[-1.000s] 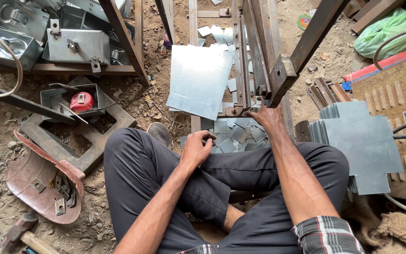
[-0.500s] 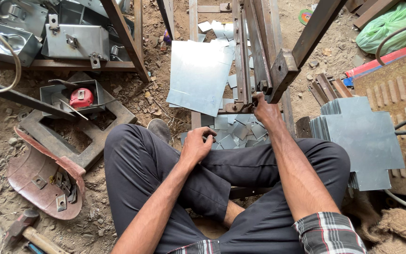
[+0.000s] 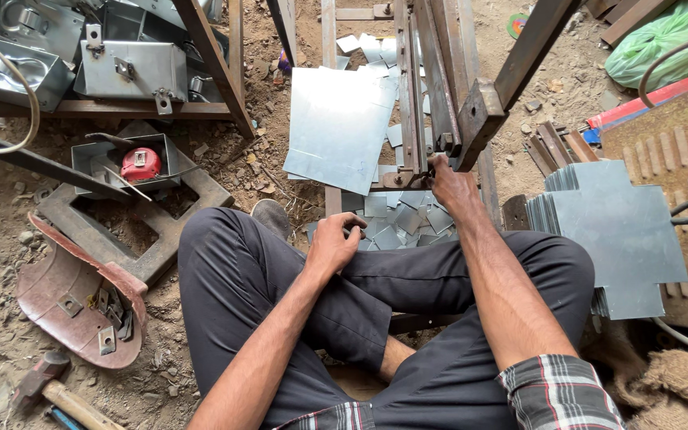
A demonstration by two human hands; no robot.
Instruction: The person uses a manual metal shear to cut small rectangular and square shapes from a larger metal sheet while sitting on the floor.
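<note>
Since a second ago, little has shifted: right hand (image 3: pixel 451 185) stays curled at the shear (image 3: pixel 428 103) base, left hand (image 3: pixel 332 243) rests loosely curled on the knee. Sheet (image 3: pixel 340 127) lies beside the blade, ready for feeding.

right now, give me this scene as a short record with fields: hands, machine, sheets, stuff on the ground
left hand: resting on the left knee, holding nothing
right hand: reaching forward, touching the base of the metal shear
flat sheet: lying left of the blade
offcuts: small squares piled below the shear
cut blanks: stacked at the right
red tape measure: in a metal tray, left
hammer: on the dirt, bottom left
</note>
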